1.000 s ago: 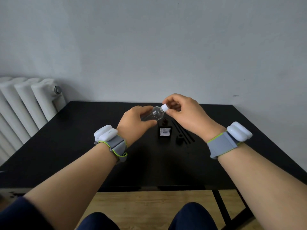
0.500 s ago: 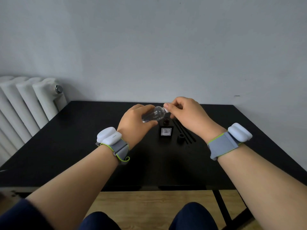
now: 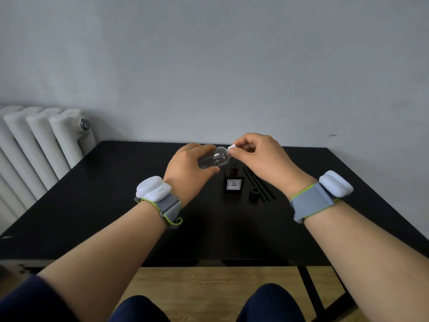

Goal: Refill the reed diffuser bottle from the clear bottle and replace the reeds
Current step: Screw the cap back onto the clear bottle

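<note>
My left hand (image 3: 189, 173) grips the clear bottle (image 3: 216, 157), tilted with its neck up and to the right, above the black table (image 3: 92, 205). The fingertips of my right hand (image 3: 262, 156) pinch the bottle's white cap (image 3: 231, 148). Below the bottle stands the dark square reed diffuser bottle (image 3: 234, 183) with a white label and an open brown neck. To its right lie several black reeds (image 3: 260, 184) flat on the table, with a small black cap (image 3: 254, 194) beside them.
A white radiator (image 3: 39, 145) stands at the left against the grey wall. The table's near edge runs across the lower view, with wood floor and my knees below. Both wrists wear grey bands with white devices.
Both hands with the bottle have drifted slightly; the right fingers have shifted on the white cap, which stays at the bottle's neck. Diffuser, reeds and black cap have not moved.
</note>
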The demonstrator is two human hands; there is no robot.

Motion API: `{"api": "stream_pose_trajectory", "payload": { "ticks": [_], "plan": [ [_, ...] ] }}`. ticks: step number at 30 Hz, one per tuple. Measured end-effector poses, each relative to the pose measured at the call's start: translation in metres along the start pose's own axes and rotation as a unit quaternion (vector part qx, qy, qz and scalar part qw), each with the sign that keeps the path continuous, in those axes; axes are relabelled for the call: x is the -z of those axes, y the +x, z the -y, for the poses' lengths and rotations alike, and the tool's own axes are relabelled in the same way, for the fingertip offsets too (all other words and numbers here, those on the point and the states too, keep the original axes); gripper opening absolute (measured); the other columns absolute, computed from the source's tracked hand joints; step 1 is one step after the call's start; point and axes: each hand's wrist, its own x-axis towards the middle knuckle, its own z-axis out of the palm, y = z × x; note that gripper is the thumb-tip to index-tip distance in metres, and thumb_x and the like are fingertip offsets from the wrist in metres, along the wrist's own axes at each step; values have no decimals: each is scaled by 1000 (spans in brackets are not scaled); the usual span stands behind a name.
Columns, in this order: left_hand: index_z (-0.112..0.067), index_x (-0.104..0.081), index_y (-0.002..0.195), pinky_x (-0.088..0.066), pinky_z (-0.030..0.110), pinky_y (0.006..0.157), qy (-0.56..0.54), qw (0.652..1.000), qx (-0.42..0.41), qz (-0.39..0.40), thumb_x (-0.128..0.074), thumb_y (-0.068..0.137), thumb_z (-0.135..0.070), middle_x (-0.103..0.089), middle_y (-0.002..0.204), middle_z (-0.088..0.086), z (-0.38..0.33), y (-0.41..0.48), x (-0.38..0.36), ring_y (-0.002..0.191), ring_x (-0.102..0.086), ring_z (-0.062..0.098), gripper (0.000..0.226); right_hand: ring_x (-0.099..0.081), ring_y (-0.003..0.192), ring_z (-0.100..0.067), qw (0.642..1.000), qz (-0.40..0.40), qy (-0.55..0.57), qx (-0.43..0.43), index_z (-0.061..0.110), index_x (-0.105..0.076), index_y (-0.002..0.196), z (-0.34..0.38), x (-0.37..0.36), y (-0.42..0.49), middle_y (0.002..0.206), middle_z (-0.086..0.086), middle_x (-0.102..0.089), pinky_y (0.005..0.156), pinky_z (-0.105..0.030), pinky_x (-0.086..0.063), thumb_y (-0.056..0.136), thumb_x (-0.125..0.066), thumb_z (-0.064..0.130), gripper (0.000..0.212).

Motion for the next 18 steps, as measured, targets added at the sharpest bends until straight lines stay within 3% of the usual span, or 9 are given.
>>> {"api": "stream_pose_trajectory", "payload": {
  "ticks": [3, 5, 7, 9, 11, 15, 18],
  "plan": [
    [-23, -63, 120, -47, 30, 91, -8, 1000, -4, -7, -76, 73, -23, -61, 108, -4, -4, -1, -1, 102, -56, 14, 49, -59, 64, -13, 999, -8, -32, -15, 9, -66, 82, 0, 0, 1, 77, -5, -71, 62, -24, -45, 89, -59, 51, 43],
    [-23, -63, 120, -46, 30, 92, -12, 1000, -7, -8, -76, 73, -22, -61, 109, -4, -6, -1, -2, 103, -56, 15, 49, -59, 62, -21, 999, -15, -37, -22, 2, -63, 77, 1, 0, 1, 73, -12, -69, 64, -33, -48, 90, -53, 56, 57],
    [-23, -63, 120, -46, 29, 92, -6, 1000, -13, -5, -76, 73, -22, -62, 109, -4, -7, -1, -3, 104, -56, 15, 49, -62, 64, -25, 999, -10, -35, -31, -1, -62, 73, 2, 2, 1, 63, -6, -65, 70, -36, -51, 92, -49, 57, 63],
    [-23, -62, 120, -46, 29, 91, -1, 1000, -14, -1, -75, 73, -22, -62, 108, -3, -7, -1, -3, 103, -56, 15, 49, -61, 63, -21, 999, -5, -28, -41, 5, -63, 71, 2, 3, 0, 61, -1, -65, 70, -33, -50, 94, -44, 58, 60],
    [-23, -62, 120, -46, 30, 90, 7, 1000, -10, -1, -75, 74, -22, -62, 107, -3, -5, 0, -3, 101, -56, 16, 48, -62, 69, -23, 999, -11, -14, -43, 11, -64, 77, 2, 4, 0, 75, -7, -69, 70, -32, -49, 96, -42, 54, 52],
    [-22, -63, 119, -47, 32, 87, 28, 1000, 0, 0, -75, 74, -22, -61, 104, -2, -2, 1, -3, 100, -56, 17, 47, -60, 81, -10, 1000, 16, 7, -17, 24, -67, 99, 0, 5, -1, 91, 5, -68, 69, -19, -44, 91, -59, 34, 15],
    [-22, -63, 119, -47, 33, 89, 22, 1000, -5, -4, -75, 74, -20, -61, 105, -2, -3, 0, -3, 101, -56, 17, 47, -60, 76, -10, 1000, 18, -11, -7, 19, -67, 94, -1, 2, 0, 85, 5, -69, 69, -25, -46, 93, -59, 34, 17]
  ]
}}
